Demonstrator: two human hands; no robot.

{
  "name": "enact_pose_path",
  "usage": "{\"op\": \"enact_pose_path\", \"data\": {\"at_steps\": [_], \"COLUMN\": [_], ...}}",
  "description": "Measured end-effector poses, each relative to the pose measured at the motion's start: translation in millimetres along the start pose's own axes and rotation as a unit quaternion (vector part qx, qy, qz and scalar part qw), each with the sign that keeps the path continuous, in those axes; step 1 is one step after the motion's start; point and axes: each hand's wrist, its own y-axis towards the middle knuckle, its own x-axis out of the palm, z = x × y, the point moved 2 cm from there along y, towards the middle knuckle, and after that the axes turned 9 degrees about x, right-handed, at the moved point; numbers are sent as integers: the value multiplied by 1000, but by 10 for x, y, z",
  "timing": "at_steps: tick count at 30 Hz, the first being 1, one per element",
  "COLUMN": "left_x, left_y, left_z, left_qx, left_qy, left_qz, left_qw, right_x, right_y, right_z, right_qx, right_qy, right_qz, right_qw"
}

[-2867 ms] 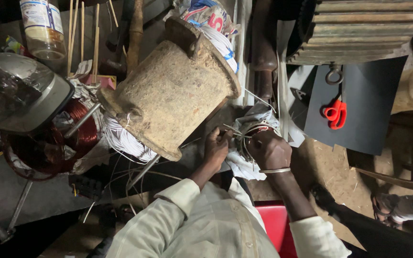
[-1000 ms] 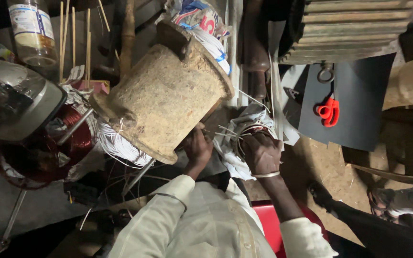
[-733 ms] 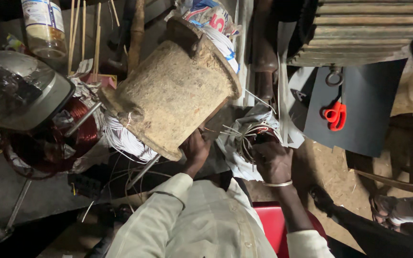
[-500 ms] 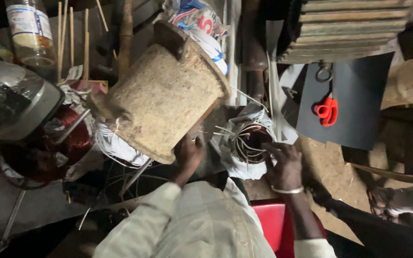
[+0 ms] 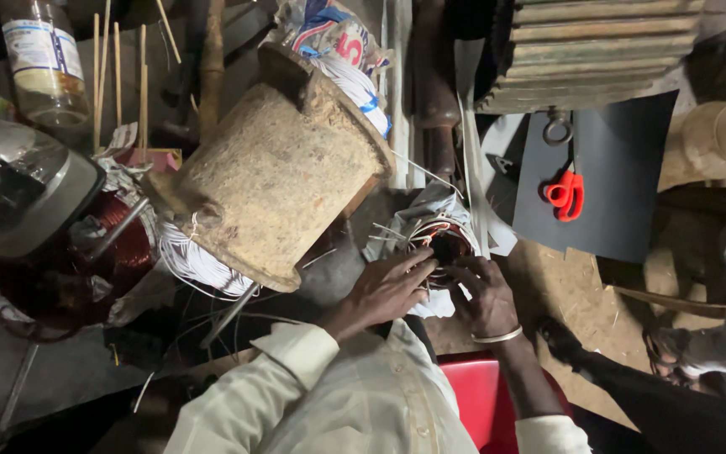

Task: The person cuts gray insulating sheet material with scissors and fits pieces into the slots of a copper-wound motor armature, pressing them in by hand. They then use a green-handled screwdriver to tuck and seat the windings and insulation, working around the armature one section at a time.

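Observation:
A small round motor stator [image 5: 445, 241] with copper windings and pale wire ends sits on crumpled cloth in front of me. My left hand [image 5: 386, 288] rests against its left side, fingers spread toward the opening. My right hand [image 5: 487, 294], with a metal bangle on the wrist, touches its lower right edge with fingers curled. Whether either hand pinches a wire is hidden. A large rusty-tan spool [image 5: 275, 172] wound with white wire stands just left of the stator.
Red-handled scissors [image 5: 566, 192] lie on a dark sheet [image 5: 611, 181] at right. A stack of ribbed plates [image 5: 598, 46] is at top right, a jar [image 5: 44, 63] and thin sticks at top left, a copper coil [image 5: 123, 244] at left. Another person's legs show at right.
My left hand has moved from under the spool to the stator's left side. My right hand shifted slightly down and right around the stator. The view also wobbled.

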Motion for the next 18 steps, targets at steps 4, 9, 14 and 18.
{"op": "enact_pose_path", "data": {"at_steps": [4, 9, 14, 18], "left_x": [138, 186, 149, 134], "left_y": [-25, -14, -54, -92], "left_z": [-124, -175, -223, -283], "left_qx": [-47, -16, 33, 35], "left_qy": [-11, -15, 11, 14], "left_qz": [-99, -115, -86, -75], "left_qw": [994, 993, 996, 996], "right_x": [-23, 59, 156, 181], "right_y": [13, -43, -140, -198], "right_z": [-4, 116, 194, 185], "right_qx": [-42, -26, -96, -135], "right_qy": [-18, -23, -55, -130], "right_qz": [-1, -30, 19, 29], "right_qw": [999, 999, 994, 982]}}
